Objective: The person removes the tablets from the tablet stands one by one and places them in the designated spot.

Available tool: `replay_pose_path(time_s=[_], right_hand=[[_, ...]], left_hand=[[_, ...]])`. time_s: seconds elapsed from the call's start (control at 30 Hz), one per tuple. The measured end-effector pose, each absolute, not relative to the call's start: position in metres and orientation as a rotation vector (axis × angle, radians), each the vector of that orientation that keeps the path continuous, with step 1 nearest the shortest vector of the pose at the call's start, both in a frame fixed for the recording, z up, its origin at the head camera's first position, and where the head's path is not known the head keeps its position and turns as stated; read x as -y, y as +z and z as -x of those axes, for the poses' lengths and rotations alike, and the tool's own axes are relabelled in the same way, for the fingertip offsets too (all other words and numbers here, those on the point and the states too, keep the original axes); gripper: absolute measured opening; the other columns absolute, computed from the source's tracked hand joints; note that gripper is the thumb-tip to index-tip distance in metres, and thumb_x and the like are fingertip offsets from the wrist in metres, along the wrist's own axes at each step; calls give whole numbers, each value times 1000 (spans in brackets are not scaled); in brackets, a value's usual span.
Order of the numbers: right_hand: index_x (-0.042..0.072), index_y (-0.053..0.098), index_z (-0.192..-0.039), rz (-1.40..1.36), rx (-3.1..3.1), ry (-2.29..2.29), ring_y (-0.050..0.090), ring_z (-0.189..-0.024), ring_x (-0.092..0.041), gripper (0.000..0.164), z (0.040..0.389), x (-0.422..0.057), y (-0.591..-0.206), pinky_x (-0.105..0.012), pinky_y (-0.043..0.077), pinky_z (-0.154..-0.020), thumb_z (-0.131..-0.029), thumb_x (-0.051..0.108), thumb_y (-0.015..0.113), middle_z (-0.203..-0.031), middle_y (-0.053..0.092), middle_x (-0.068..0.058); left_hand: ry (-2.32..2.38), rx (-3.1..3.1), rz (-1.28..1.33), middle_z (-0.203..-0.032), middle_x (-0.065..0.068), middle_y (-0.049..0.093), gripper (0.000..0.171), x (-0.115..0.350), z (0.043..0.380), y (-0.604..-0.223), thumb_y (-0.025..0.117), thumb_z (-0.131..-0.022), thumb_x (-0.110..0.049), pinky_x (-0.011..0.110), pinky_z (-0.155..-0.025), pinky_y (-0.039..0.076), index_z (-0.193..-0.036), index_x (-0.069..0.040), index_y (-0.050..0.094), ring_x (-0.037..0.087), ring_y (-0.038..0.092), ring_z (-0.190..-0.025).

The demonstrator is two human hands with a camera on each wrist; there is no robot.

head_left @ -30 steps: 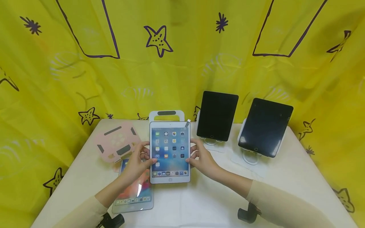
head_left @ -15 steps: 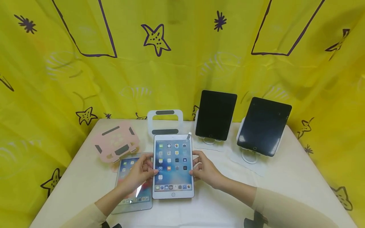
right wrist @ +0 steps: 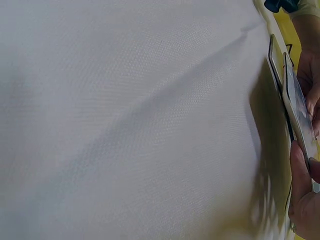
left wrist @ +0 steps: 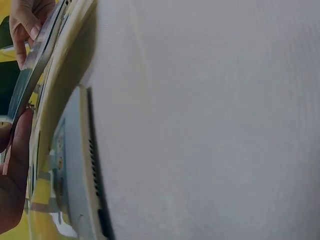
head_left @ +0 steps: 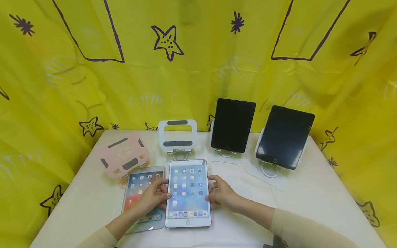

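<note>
And partly masked by the left hand [head_left: 154, 194] is the grey-edged tablet [head_left: 131, 195], nine o'clock of a white, blue-screened tablet [head_left: 187, 193] being pinched by that and the right hand [head_left: 224, 194].

Behind the pale, cloth-covered counter [head_left: 242, 227] and along both its sides hangs a yellow curtain [head_left: 198, 79] with soft vertical folds, printed with dark-outlined stars [head_left: 167, 42] and small spiky bursts [head_left: 237, 23].

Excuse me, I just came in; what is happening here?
A person's left grip and right grip hold a lit tablet by its sides, above the table. A second lit tablet lies to its left. The white stand and the pink stand hold no tablet; two dark tablets are propped up at right.
</note>
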State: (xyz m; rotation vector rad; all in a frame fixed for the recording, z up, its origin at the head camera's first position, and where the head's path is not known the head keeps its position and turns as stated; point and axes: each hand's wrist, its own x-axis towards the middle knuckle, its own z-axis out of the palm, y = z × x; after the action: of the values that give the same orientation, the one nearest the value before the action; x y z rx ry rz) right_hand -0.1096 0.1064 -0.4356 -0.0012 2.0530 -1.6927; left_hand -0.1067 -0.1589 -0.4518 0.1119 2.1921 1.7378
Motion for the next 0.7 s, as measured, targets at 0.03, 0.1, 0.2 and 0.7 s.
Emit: replay_pose_path(time_s=[0.03, 0.1, 0.2, 0.7], right_hand=[[-1, 35, -135, -13, -2041, -1697, 59, -67, -17, 71, 110, -106, -437, -34, 56, -54, -72, -16, 64, -92, 49, -12], [-1, 36, -135, -46, -2025, -1691, 60, -66, -18, 71, 111, -104, -440, -35, 57, -54, -72, -16, 65, -90, 49, -12], [-1, 36, -134, -91, -2019, -1662, 61, -64, -18, 70, 114, -101, -443, -36, 57, -55, -73, -16, 65, -89, 52, -11], [-5, 39, -137, -159, -2021, -1619, 62, -64, -16, 73, 119, -95, -447, -37, 58, -56, -72, -15, 69, -87, 54, -10]], left_hand=[[1735, -2188, -119, -85, 9, 50, 53, 159, 107, -454, 65, -84, 4, 33, -51, 56, -129, 13, 39, 15, 60, -63], [1725, -2195, -126, -84, 9, 50, 50, 160, 108, -456, 64, -84, 4, 33, -51, 56, -127, 15, 39, 14, 60, -61], [1690, -2233, -111, -84, 10, 51, 48, 161, 109, -459, 63, -85, 4, 32, -51, 55, -126, 15, 42, 14, 58, -59], [1408, -2392, -112, -71, 7, 60, 42, 162, 117, -452, 69, -82, 0, 31, -49, 55, -116, 17, 50, 14, 60, -51]])
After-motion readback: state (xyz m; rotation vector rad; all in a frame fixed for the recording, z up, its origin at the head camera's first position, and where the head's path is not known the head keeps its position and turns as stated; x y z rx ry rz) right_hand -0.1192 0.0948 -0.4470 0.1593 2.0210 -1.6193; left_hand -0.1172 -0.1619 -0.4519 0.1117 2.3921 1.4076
